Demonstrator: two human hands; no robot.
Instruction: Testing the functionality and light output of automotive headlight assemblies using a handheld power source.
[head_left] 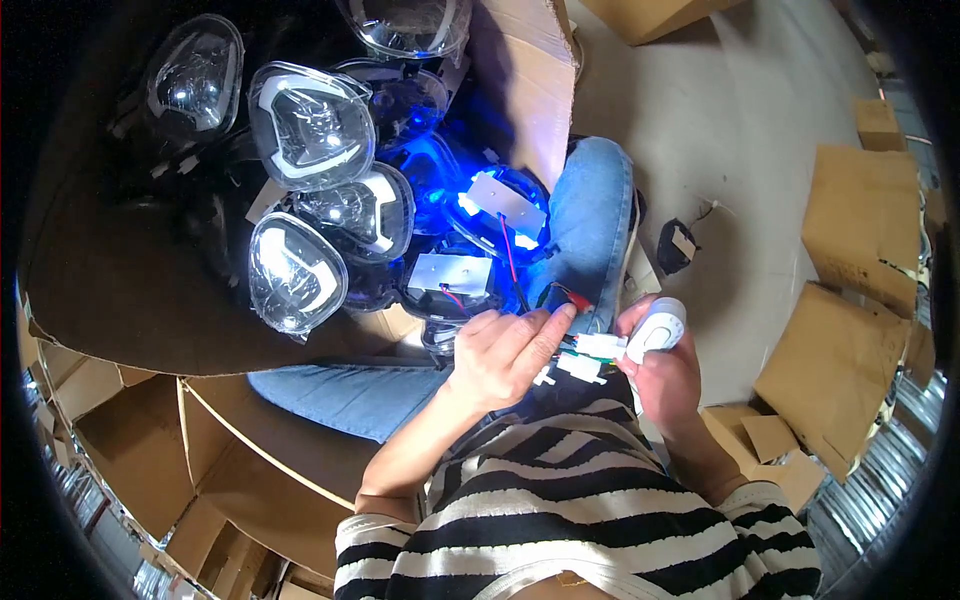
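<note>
Here, line by line, is what lies under your hands.
Left hand: your left hand [505, 355] is curled, its fingertips pinching a bundle of thin wires [553, 300] with red and green strands, just above your lap.
Right hand: your right hand [665, 375] is closed around a small white oval device [657, 330], thumb on its upper face.
White connectors: two white plastic connectors [590, 357] sit between your two hands, one above the other, touching the fingers on both sides; the wires run up from them.
Lit lamp: the wires lead toward a headlamp unit [497, 205] glowing blue, lying back side up with a pale plate on it, just beside your knee.
Second plate: another lamp back [448, 275] with a pale plate lies just below and left of the lit one, a red wire at its lower edge.
Headlamps: several clear-lensed headlamps [310, 125] are heaped in a large cardboard box [530, 70] to your upper left, lenses up.
Legs: your blue jeans [590, 215] run from the box toward your striped top [570, 510].
Floor: the grey floor [740, 150] to your right carries flattened cardboard pieces [860, 215], well apart from your hands.
</note>
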